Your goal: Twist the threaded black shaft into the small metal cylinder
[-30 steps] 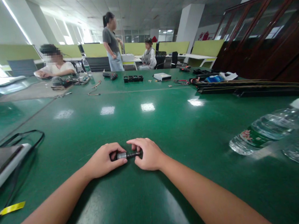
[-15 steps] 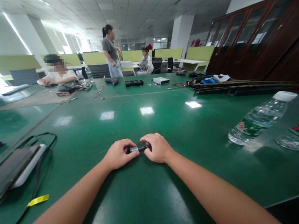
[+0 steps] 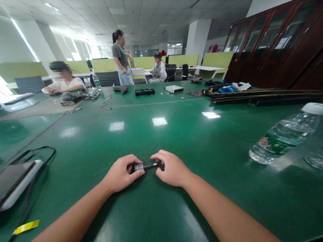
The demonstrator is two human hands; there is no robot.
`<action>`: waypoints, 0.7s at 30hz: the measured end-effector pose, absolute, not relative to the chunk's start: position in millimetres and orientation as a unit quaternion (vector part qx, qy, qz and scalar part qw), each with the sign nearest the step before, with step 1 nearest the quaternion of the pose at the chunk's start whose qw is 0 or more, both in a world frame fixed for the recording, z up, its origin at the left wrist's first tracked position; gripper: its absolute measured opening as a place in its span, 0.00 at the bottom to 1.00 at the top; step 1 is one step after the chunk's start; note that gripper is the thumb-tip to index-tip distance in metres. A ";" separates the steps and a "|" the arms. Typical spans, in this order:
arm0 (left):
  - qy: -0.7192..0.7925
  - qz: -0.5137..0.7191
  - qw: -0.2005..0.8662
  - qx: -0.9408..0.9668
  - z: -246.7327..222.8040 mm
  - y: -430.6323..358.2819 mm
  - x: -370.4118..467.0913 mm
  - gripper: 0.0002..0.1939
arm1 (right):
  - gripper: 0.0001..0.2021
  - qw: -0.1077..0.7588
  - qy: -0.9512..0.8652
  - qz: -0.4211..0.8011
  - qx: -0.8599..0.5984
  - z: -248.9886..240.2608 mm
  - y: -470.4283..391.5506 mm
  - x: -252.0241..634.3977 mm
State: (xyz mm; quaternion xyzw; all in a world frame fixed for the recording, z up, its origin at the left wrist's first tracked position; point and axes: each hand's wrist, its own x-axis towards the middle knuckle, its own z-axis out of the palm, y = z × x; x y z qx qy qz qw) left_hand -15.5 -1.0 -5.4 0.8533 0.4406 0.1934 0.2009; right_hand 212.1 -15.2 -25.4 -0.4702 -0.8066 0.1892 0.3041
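Between the thumb and fingers of my left hand (image 3: 123,173) is a small silver-and-black cylindrical part (image 3: 148,166). It lies level, with its silver body in the grip and a ribbed black shaft pointing right to a thin metal tip. My right hand (image 3: 171,168) curves around the space at that tip, thumb and fingers apart. I cannot tell whether a fingertip touches the tip. Both hands are low over the green table (image 3: 140,137), and my left palm hides the part's rear end.
A phone (image 3: 8,182) lies on a white block at left beside a black cable (image 3: 30,193) with a yellow tag. Water bottles (image 3: 285,135) stand at right. Black rails (image 3: 262,95), a black bracket (image 3: 144,92) and a drill-like tool (image 3: 120,89) lie at the back. A person (image 3: 63,82) sits far left.
My right thumb and fingers have parted from the black end, baring its metal tip. My left hand has shifted slightly left with the part. The view has moved a little.
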 end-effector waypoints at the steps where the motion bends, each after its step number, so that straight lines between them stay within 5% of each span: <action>1: 0.443 0.191 0.203 0.852 -5.3 -1.4 -15.6 0.12 | 0.20 0.305 -0.801 0.208 -0.471 -24.9 -13.6 213.8; 21: 0.426 0.173 0.204 0.864 -2.3 -4.2 -15.8 0.12 | 0.14 0.291 -0.799 0.259 -0.459 -21.3 -7.2 216.0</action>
